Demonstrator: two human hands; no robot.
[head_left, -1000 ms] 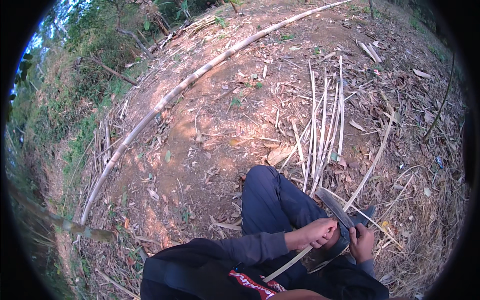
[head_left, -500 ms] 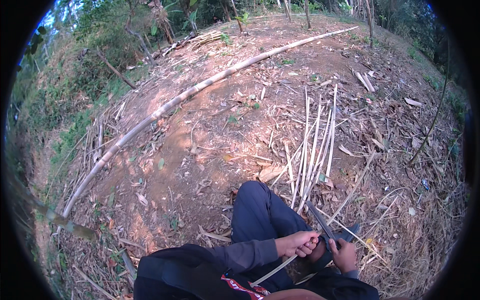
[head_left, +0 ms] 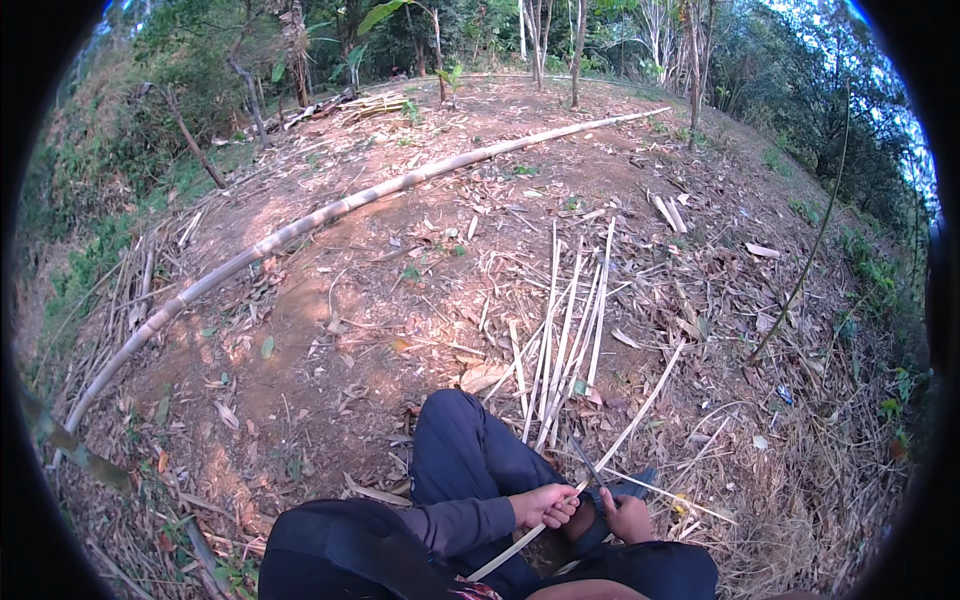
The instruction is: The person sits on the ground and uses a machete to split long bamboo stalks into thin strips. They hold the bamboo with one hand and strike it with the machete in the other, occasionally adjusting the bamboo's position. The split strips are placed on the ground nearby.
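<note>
My left hand [head_left: 548, 506] is closed around a long pale bamboo strip [head_left: 645, 405]. The strip runs from near my lap, through the fist, and out ahead to the right over the ground. My right hand [head_left: 628, 517] grips a knife, whose dark blade [head_left: 586, 460] lies across the strip just beyond my left fist and looks narrow from here. Its handle is mostly hidden in the fingers. Both hands are low in front of me, beside my bent leg in dark trousers [head_left: 455, 440] and a dark shoe [head_left: 640, 482].
Ahead lies a loose bundle of split bamboo strips [head_left: 570, 340]. A long bamboo pole [head_left: 340, 208] stretches diagonally across the leaf-littered slope. Two short split pieces [head_left: 670, 213] rest farther right. A thin upright stem [head_left: 815, 240] stands at right, with trees behind.
My view has tilted up and turned right, so the scene sits lower and farther left. The knife blade has turned from showing its broad side to looking thin. Both grips are kept.
</note>
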